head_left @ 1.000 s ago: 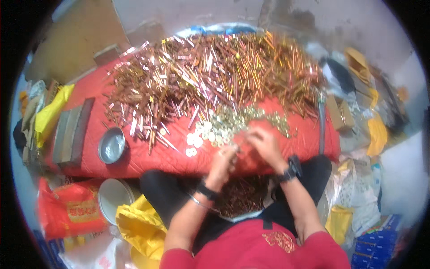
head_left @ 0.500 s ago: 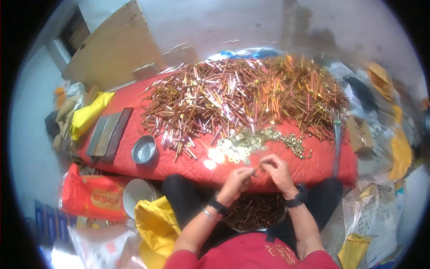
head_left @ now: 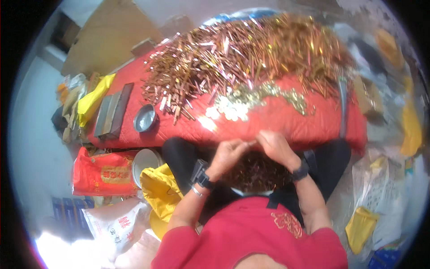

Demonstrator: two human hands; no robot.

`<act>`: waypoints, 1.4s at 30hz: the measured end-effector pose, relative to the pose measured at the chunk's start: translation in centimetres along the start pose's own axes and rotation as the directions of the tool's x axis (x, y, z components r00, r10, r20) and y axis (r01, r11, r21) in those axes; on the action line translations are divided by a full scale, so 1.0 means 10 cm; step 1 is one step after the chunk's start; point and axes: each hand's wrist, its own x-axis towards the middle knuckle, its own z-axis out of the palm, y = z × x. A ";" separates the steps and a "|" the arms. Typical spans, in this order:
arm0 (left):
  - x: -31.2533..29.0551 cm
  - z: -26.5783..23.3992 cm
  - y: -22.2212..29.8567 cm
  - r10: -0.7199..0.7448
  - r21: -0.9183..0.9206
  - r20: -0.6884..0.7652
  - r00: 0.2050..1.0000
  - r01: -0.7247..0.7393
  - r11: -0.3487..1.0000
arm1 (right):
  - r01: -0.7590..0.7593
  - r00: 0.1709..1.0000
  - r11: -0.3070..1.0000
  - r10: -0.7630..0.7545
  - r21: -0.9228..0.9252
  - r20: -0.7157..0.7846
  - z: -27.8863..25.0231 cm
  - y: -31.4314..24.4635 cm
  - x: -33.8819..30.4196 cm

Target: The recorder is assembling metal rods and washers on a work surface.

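Observation:
My left hand (head_left: 230, 154) and my right hand (head_left: 276, 147) meet fingertip to fingertip over the front edge of a red-covered table (head_left: 268, 126). Both are closed in a pinch; a small piece seems to be between them, too blurred to name. Beyond the fingers, pale ring-shaped pieces (head_left: 227, 110) and small brass-coloured parts (head_left: 295, 99) lie on the cover. Behind these spreads a large heap of copper-coloured rods (head_left: 210, 58). More short rods (head_left: 257, 174) fill a container between my knees, below the hands.
A metal bowl (head_left: 145, 118) and a dark flat block (head_left: 114, 110) stand on the table's left. At its right lies a long grey tool (head_left: 343, 105), with a cardboard box (head_left: 368, 95) beyond. A red bag (head_left: 105, 172), a round tub (head_left: 145, 163) and yellow cloth (head_left: 162, 193) are left of my legs.
The view has tipped downward, so the table sits higher in the picture. My fingertips have drawn together; the small piece seen between them before is now hidden or blurred.

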 end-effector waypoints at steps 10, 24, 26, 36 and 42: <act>-0.11 0.01 -0.02 -0.461 -0.478 0.254 0.850 0.525 0.705 | -0.083 0.981 0.950 0.131 0.302 -0.141 0.20 -0.05 0.05; -0.13 -0.04 -0.07 -0.480 -0.464 0.301 0.824 0.567 0.681 | -0.215 0.972 0.893 0.233 0.396 0.002 0.21 -0.06 0.06; -0.16 -0.04 -0.08 -0.459 -0.485 0.318 0.830 0.558 0.673 | -0.342 0.936 0.827 0.340 0.447 0.086 0.19 -0.06 0.04; -0.10 -0.05 -0.04 -0.467 -0.492 0.309 0.829 0.559 0.667 | -0.291 0.932 0.831 0.358 0.473 -0.056 0.22 -0.04 0.08; -0.15 -0.04 -0.02 -0.503 -0.468 0.292 0.814 0.580 0.667 | -0.163 0.962 0.920 0.228 0.355 -0.151 0.27 -0.07 0.06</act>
